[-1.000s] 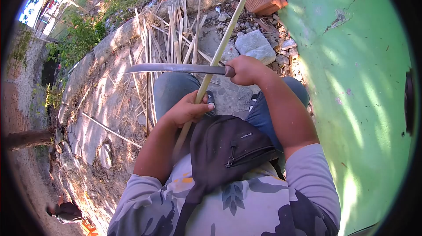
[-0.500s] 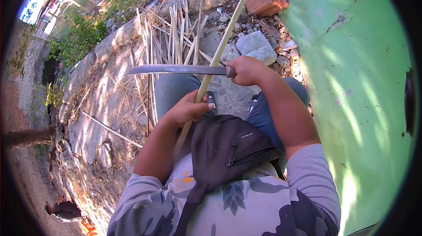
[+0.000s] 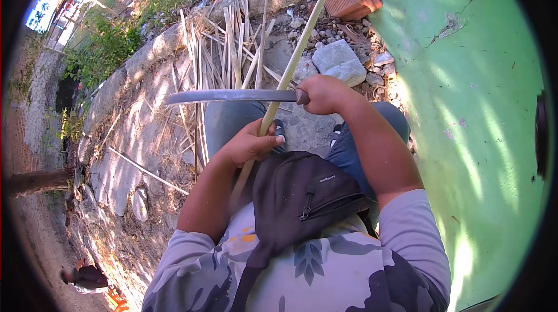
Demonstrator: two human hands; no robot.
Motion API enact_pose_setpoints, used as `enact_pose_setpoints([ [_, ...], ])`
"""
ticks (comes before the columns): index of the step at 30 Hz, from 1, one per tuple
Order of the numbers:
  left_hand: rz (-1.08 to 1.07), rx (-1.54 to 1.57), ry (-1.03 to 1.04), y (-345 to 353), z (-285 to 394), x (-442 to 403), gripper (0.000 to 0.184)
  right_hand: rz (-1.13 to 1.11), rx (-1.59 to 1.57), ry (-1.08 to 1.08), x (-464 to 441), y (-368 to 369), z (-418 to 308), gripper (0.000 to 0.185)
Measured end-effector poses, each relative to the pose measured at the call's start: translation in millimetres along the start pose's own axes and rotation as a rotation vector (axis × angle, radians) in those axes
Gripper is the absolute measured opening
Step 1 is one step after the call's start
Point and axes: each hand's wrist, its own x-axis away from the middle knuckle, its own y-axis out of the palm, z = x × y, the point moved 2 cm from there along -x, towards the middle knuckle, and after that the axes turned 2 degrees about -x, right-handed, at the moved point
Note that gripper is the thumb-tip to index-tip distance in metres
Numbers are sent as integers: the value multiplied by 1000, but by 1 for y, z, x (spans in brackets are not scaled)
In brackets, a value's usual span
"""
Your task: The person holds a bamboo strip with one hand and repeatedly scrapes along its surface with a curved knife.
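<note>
Over my feed, the pale strip slanted up beside the black bag, its visible length unbroken, the knife crossing over it. More strips lay beyond the bag, but how much work remained I couldn't tell. Ahead of the bag, the left hand had its grip curled around the strip, and the right hand clenched the knife's handle.

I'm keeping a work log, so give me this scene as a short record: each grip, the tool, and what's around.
Left grip: closed around a pale wooden strip
Right grip: closed on the handle of a machete
Blade: lies across the strip, beyond the left grip; contact unclear
Worn in front: black sling bag
Ground ahead: heap of loose strips, stone block, orange clay tiles
Right side: cracked green-painted surface
</note>
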Motion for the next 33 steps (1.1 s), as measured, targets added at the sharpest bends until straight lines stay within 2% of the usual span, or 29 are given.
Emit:
enact_pose_setpoints([
  [2,13,-61,13,3,2,-1,34,27,117,-27,0,1,-5,13],
  [4,17,-113,17,3,1,1,34,16,-1,58,-8,-2,19,14],
  [8,12,-18,2,1,1,0,33,60,-158,172,-17,0,51,15],
  [14,-27,60,-20,-5,-4,1,33,60,-153,106,-10,-1,33,16],
  [17,-17,15,-4,-2,-1,-2,35,-13,-34,16,-8,5,15,16],
  [20,6,-52,16,0,0,0,34,4,103,-11,-6,-2,11,16],
  [23,24,-86,32,0,-5,-1,33,-19,-159,277,-15,-10,43,25],
  [26,-5,-29,3,-4,-4,0,33,113,-206,250,-16,-9,60,17],
  [29,-16,11,-2,-6,-7,-4,35,141,-168,190,-12,-10,54,18],
  [33,-1,-7,-4,-5,-7,-2,34,47,-96,99,-10,-7,31,20],
])
